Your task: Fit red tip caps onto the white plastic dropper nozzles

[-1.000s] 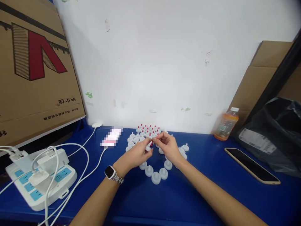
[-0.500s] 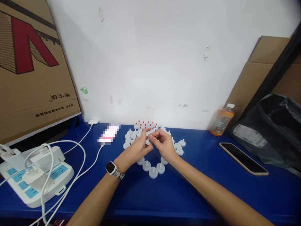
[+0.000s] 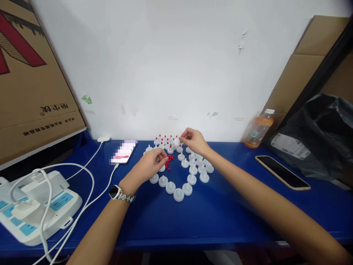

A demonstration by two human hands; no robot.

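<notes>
— Now that my hands have parted, what do you see of them?

— A second ago both worked together on one white cap in the middle. Now my right hand (image 3: 194, 141) has gone out to the far row of finished caps (image 3: 168, 140), those with red tips, and its grip is pinched on a white cap (image 3: 177, 141) held right at that row.

— And the left?

— My left hand (image 3: 150, 166) has come back nearer to me. Its fingertips are drawn together just beside the little heap of red pins (image 3: 169, 160). Whether that grip has hold of a pin I cannot tell; it is too small.

— So what does the change mean?

— I judge one cap to be done and going among the finished ones, while the left is at the heap for the next pin.

— What lies around?

— Plain white caps (image 3: 182, 184) curve from under my left hand round to below my right wrist on the blue tabletop (image 3: 220, 221). Far out beyond my left hand is a white power strip (image 3: 33, 209); well off past my right hand are a dark phone (image 3: 282, 172) and an orange bottle (image 3: 257, 130).
</notes>
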